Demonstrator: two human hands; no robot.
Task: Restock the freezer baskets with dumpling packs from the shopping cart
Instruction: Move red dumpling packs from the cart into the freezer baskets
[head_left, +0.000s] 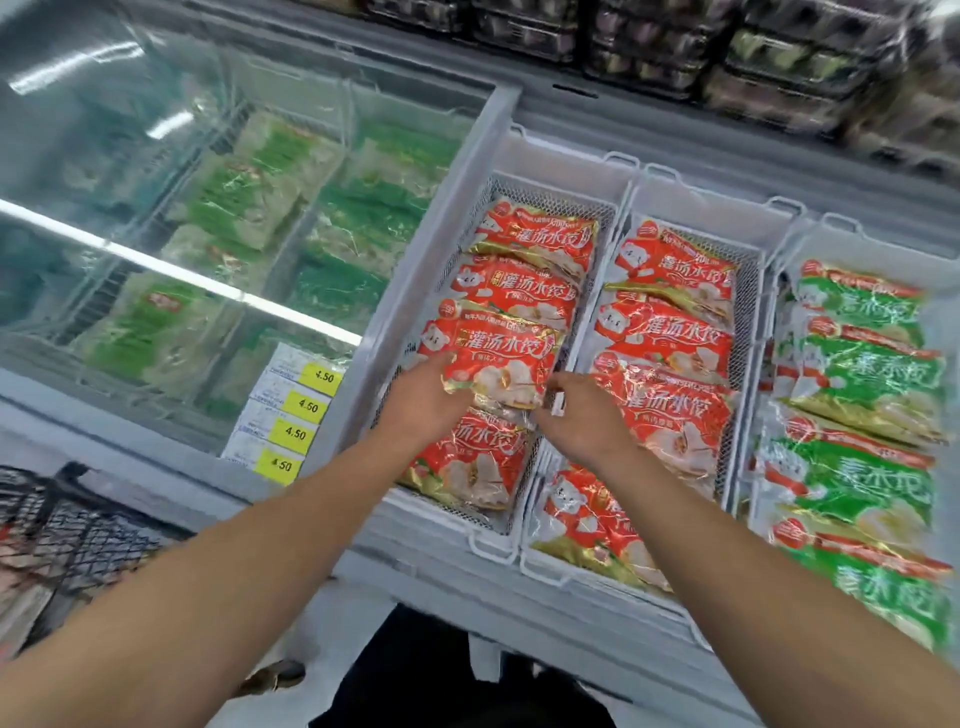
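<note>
Head-down view over an open white chest freezer (457, 218) holding white wire baskets. Left hand (423, 397) gripping the lower left edge of a glossy red plastic dumpling pack (493, 358), fingers curled under it, thumb on top. Right hand (584, 415) at the same pack's lower right corner, fingers bent and pinching its edge. Held pack lying slightly tilted on a row of matching red packs in the left white wire basket (483, 540), overlapping the ones beyond and below it. Middle white wire basket (540, 566) just beside, filled with more red dumpling packs (670, 322). Right-hand basket stacked with green and white dumpling packs (862, 374). Closed glass freezer lid (156, 156) to the left over green packs, yellow 4.50 price labels (296, 421) along its edge. Black mesh shopping cart (57, 525) at lower left, contents blurred.
</note>
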